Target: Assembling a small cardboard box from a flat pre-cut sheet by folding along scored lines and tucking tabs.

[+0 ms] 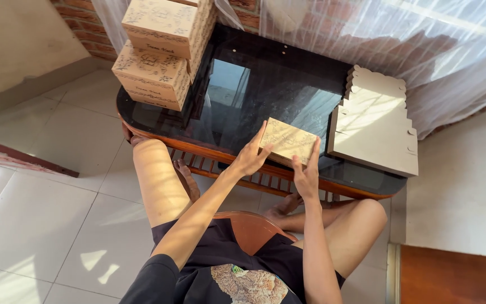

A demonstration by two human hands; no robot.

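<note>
A floor of pale square tiles is seen across the lower and left parts of the view, smooth and lightly glossy, with patches of sunlight on it. A sheer white curtain is hung at one to two o'clock, over a red brick wall that is also visible at eleven o'clock.

A low table is placed at the centre; its top is dark reflective glass with rounded corners, framed in reddish-brown wood with a slatted rail beneath. At three o'clock on the table a stack of flat cardboard blanks is laid, pale grey-beige with scalloped tabs along the edges. At eleven o'clock folded boxes are piled, kraft brown with fine printed patterns, rectangular and matte.

A curved wooden seat is occupied at six o'clock.

A small patterned box, flat and rectangular, is held at the near edge of the table, just past centre toward five o'clock. It is touched on its left edge by the left hand, whose fingers are extended and only loosely spread. Its near right corner is pressed by the right hand, fingers straight and pointed upward, thumb against the box edge.
</note>
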